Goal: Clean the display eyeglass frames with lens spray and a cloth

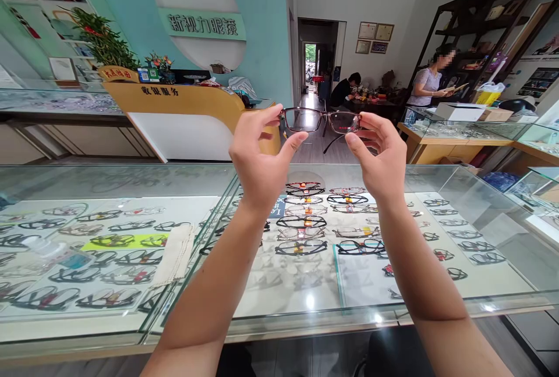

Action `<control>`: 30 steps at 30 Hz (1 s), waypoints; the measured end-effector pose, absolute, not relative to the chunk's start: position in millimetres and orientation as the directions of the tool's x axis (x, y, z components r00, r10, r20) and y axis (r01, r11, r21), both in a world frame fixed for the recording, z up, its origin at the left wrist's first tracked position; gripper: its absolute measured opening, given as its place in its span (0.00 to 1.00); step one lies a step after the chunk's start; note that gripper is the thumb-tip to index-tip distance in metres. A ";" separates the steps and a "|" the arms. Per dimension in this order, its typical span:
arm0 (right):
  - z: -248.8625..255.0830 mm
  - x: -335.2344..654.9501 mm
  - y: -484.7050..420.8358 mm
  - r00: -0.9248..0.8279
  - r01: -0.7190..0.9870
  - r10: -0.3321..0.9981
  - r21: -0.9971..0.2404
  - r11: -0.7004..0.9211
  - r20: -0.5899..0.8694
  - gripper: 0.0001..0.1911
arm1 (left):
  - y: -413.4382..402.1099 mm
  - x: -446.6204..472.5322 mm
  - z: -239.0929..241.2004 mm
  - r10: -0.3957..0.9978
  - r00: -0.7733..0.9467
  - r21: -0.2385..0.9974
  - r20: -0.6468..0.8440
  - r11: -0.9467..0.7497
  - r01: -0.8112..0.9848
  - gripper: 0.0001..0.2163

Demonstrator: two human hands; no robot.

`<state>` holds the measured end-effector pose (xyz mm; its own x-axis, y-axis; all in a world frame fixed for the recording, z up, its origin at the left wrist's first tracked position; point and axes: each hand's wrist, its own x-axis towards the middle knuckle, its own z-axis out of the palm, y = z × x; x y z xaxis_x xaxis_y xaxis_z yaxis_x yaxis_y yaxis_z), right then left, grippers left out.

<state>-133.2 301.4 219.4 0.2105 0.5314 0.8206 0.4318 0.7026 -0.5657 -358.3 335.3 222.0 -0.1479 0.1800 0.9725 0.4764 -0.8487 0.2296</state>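
A pair of eyeglasses [324,114] with a thin dark reddish frame is held up in front of me, above the glass display case [262,322]. My left hand [261,156] has its fingers closed at the left end of the frame. At the opposite end, my right hand [383,159] pinches the other hinge corner. One dark temple arm hangs down behind the right lens, which carries small red print. Several rows of eyeglasses [301,247] lie below my hands. To the left, a cream cloth [175,255] and a clear spray bottle [59,253] with blue liquid rest on the glass top.
A tan and white service counter [183,127] with a potted plant [102,39] stands beyond the case. One person [428,83] stands by the right-hand counter holding something flat; another person [345,91] bends over a table at the back. White and brown boxes [458,111] sit on the right counter.
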 end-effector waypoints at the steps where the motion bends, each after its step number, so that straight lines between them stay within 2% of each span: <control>1: 219.3 -134.1 300.5 0.215 0.452 0.503 -0.542 0.709 0.837 0.26 | 338.3 -358.6 220.6 0.212 -0.148 0.256 0.966 -0.853 0.454 0.24; 5: 217.5 -136.3 300.0 0.228 0.507 0.420 -0.475 0.719 0.879 0.27 | 348.9 -359.2 214.8 0.241 -0.144 0.279 0.960 -0.863 0.421 0.25; 9: 216.0 -136.2 302.0 0.217 0.527 0.401 -0.453 0.719 0.890 0.27 | 353.2 -359.8 212.1 0.248 -0.127 0.279 0.960 -0.869 0.409 0.26; 18: 221.3 -142.9 290.9 0.237 0.480 0.433 -0.492 0.726 0.870 0.26 | 350.7 -356.9 211.4 0.297 -0.127 0.323 0.946 -0.861 0.392 0.26; 25: 220.3 -141.1 293.9 0.210 0.470 0.458 -0.500 0.727 0.864 0.27 | 348.2 -355.7 211.2 0.254 -0.132 0.286 0.958 -0.847 0.447 0.26; 30: 220.2 -136.5 299.1 0.206 0.393 0.505 -0.544 0.741 0.838 0.28 | 340.0 -352.8 211.8 0.225 -0.143 0.266 0.964 -0.835 0.482 0.25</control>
